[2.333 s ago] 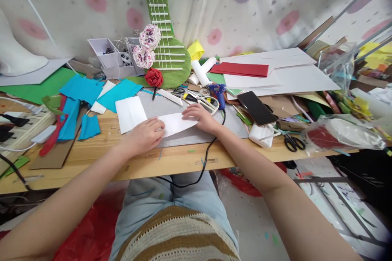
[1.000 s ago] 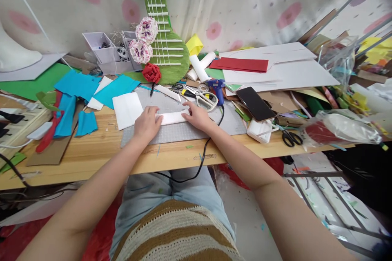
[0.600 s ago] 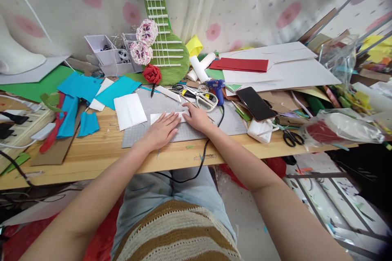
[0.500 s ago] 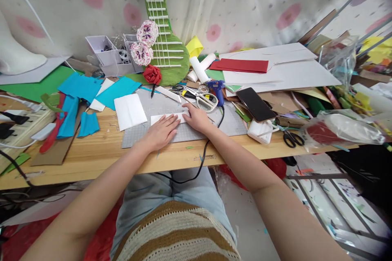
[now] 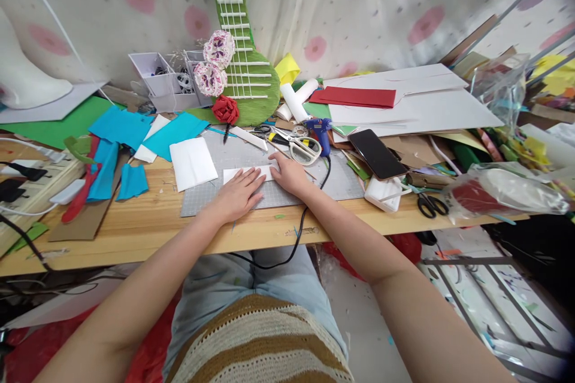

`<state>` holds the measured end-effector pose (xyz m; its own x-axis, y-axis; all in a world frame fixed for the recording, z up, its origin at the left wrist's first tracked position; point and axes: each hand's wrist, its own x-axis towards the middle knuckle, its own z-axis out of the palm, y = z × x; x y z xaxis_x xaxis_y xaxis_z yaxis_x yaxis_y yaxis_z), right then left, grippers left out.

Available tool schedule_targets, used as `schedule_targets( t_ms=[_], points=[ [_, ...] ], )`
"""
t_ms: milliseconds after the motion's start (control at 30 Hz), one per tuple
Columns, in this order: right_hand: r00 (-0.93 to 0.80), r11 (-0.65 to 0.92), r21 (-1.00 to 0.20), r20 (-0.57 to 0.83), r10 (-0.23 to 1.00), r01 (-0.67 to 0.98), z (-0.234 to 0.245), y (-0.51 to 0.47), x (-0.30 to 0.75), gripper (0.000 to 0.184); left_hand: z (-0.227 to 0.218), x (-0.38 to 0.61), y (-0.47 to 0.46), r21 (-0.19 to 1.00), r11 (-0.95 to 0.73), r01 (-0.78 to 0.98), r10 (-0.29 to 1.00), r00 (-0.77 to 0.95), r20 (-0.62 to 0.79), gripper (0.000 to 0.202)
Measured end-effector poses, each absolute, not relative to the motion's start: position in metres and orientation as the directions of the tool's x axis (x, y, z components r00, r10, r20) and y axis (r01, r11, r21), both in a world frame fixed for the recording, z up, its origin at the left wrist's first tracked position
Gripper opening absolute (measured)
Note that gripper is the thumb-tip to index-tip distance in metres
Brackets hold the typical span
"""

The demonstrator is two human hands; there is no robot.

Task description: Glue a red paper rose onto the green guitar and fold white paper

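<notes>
A narrow strip of folded white paper [image 5: 231,175] lies on the grey cutting mat [image 5: 197,203]. My left hand [image 5: 240,192] rests flat across it, palm down with the fingers extended. At the strip's right end is my right hand [image 5: 291,176], its thumb and index finger apart; its other fingers are partly hidden. A square of white paper [image 5: 193,163] sits left of the strip. Just beyond my right hand are light-handled scissors [image 5: 305,151] and a blue glue gun [image 5: 320,131], whose black cord runs down past my right wrist.
A green guitar-shaped craft [image 5: 256,84] with paper flowers stands at the back. Blue crepe paper [image 5: 119,125] lies to the left. On the right are a phone [image 5: 376,154], black scissors [image 5: 432,206] and a plastic bag [image 5: 503,188]. White boards [image 5: 435,108] lie behind.
The whole view has shifted very slightly. Both hands stay in place on the white paper strip, with the left fingers spread a little more.
</notes>
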<state>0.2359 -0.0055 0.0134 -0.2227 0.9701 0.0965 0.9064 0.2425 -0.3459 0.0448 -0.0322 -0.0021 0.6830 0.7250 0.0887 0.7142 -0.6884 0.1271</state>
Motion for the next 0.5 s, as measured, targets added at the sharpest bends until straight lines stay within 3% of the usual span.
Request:
schedule_targets(
  t_ms=[500],
  points=[
    [-0.162, 0.192, -0.248, 0.135, 0.978, 0.95, 0.0094, -0.0128, 0.2284, 0.032, -0.0043, 0.0443, -0.0324, 0.146, -0.658, 0.739, 0.753, 0.649, 0.106, 0.054]
  ],
)
